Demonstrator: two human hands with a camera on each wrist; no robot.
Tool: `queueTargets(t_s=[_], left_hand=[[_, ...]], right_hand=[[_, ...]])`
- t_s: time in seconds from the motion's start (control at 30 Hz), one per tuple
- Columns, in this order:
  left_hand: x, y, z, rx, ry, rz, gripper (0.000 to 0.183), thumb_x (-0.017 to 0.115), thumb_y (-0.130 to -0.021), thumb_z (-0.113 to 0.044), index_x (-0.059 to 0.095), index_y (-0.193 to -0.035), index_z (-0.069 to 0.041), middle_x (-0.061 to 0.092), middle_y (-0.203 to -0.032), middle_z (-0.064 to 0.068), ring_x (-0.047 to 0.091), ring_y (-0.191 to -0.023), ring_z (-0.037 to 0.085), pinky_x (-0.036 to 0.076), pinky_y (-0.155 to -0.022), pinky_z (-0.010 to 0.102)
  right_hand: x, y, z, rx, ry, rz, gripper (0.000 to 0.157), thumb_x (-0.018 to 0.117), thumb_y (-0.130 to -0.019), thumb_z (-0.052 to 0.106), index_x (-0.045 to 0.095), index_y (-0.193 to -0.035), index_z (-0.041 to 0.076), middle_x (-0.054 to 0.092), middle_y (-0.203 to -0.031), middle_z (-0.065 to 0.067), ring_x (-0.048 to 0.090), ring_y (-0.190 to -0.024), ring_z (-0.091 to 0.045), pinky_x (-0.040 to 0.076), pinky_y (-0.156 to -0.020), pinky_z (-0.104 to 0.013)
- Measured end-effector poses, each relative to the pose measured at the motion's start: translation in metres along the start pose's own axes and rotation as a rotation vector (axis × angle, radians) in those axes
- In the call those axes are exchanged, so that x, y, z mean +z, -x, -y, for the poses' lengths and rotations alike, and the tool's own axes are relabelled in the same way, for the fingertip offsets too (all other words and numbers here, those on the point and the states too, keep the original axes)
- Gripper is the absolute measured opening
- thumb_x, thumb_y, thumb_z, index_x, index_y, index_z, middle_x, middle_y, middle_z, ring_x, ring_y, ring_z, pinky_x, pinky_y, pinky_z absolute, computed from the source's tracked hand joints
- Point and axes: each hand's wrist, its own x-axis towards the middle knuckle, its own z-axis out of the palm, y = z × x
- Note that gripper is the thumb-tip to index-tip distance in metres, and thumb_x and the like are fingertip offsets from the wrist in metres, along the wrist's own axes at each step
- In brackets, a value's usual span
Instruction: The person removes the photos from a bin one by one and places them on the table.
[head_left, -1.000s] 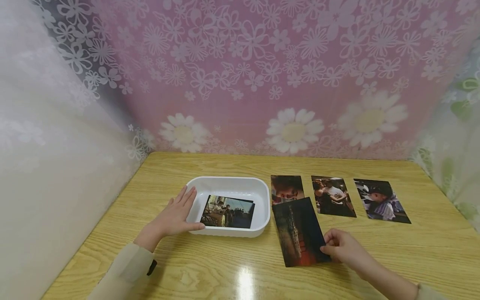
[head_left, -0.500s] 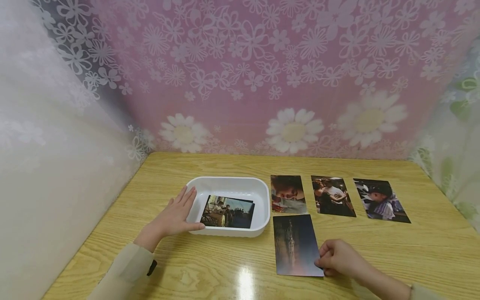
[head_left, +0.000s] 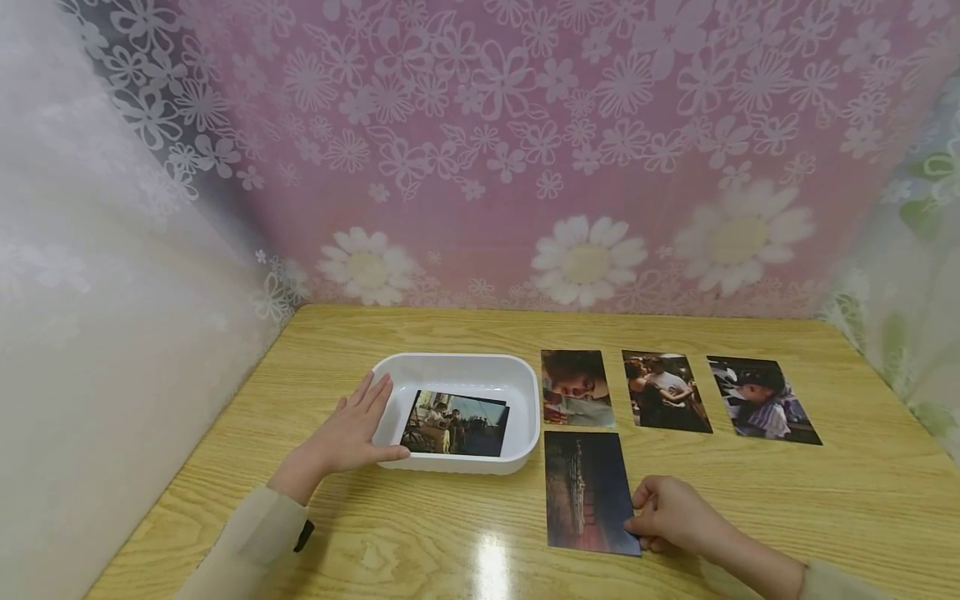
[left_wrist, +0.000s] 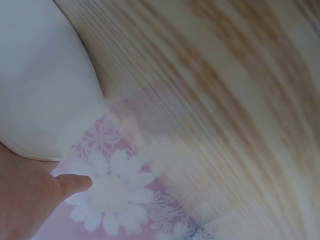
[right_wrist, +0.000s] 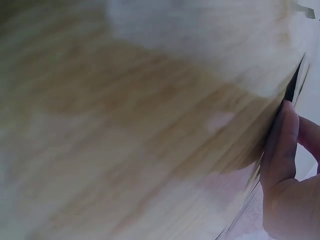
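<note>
In the head view my right hand pinches the lower right edge of a dark photo with blue and red tones, which lies upright in format at the front of the table. The right wrist view shows the photo's thin dark edge beside the thumb and fingers. My left hand rests on the left end of a white plastic tray, fingers spread along the rim and thumb on the front edge. Inside the tray lie stacked photos, the top one showing seated people outdoors.
Behind the dark photo, a row of photos lies on the wooden table: a face close-up, a dancing couple and a person in a cap. A flowered pink curtain hangs at the table's back edge.
My right hand has drawn the dark photo toward the front and set it flat below the face photo, which it partly covered before. The left hand and tray stay in place.
</note>
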Motion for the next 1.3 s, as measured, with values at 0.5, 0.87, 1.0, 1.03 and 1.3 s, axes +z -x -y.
queueTargets(t_s=[0.5, 0.87, 1.0, 1.03, 1.3], left_hand=[[0.001, 0.0, -0.001, 0.002, -0.001, -0.004, 0.103, 0.052, -0.074, -0.065, 0.013, -0.14, 0.003, 0.007, -0.146, 0.014, -0.002, -0.132, 0.031, 0.015, -0.094, 0.063], [-0.001, 0.0, -0.003, -0.003, 0.014, 0.003, 0.101, 0.055, -0.074, -0.06, 0.012, -0.14, 0.003, 0.007, -0.146, 0.015, -0.002, -0.132, 0.031, 0.013, -0.094, 0.063], [-0.001, 0.0, -0.002, -0.005, 0.017, 0.005, 0.101, 0.055, -0.074, -0.061, 0.012, -0.141, 0.002, 0.007, -0.146, 0.015, -0.002, -0.132, 0.032, 0.013, -0.094, 0.063], [-0.001, 0.0, -0.002, -0.006, 0.015, 0.005, 0.102, 0.055, -0.074, -0.062, 0.012, -0.141, 0.002, 0.007, -0.146, 0.015, -0.002, -0.132, 0.032, 0.013, -0.094, 0.063], [0.001, 0.001, -0.001, 0.005, 0.003, -0.021, 0.103, 0.054, -0.073, -0.064, 0.014, -0.14, 0.003, 0.009, -0.146, 0.015, -0.001, -0.132, 0.032, 0.015, -0.093, 0.063]], right_hand=[[-0.004, 0.0, 0.003, -0.086, 0.142, -0.036, 0.024, 0.071, -0.072, 0.009, 0.049, -0.076, 0.001, 0.052, -0.054, -0.002, 0.051, -0.046, -0.015, 0.041, -0.042, -0.027], [-0.016, -0.001, 0.031, -0.232, 0.164, -0.139, 0.035, 0.071, -0.075, 0.019, 0.055, -0.096, -0.004, 0.055, -0.075, -0.001, 0.052, -0.066, -0.013, 0.043, -0.054, -0.025], [-0.018, -0.006, 0.046, -0.279, 0.131, -0.158, 0.037, 0.069, -0.077, 0.018, 0.055, -0.104, -0.003, 0.058, -0.087, -0.007, 0.056, -0.081, -0.022, 0.047, -0.065, -0.029], [-0.018, -0.008, 0.049, -0.295, 0.127, -0.161, 0.037, 0.068, -0.077, 0.018, 0.055, -0.104, -0.003, 0.058, -0.09, -0.008, 0.056, -0.084, -0.025, 0.047, -0.067, -0.03], [-0.009, -0.023, 0.078, -0.388, 0.107, -0.186, 0.038, 0.07, -0.076, 0.021, 0.056, -0.106, 0.002, 0.058, -0.098, -0.009, 0.055, -0.092, -0.028, 0.046, -0.076, -0.04]])
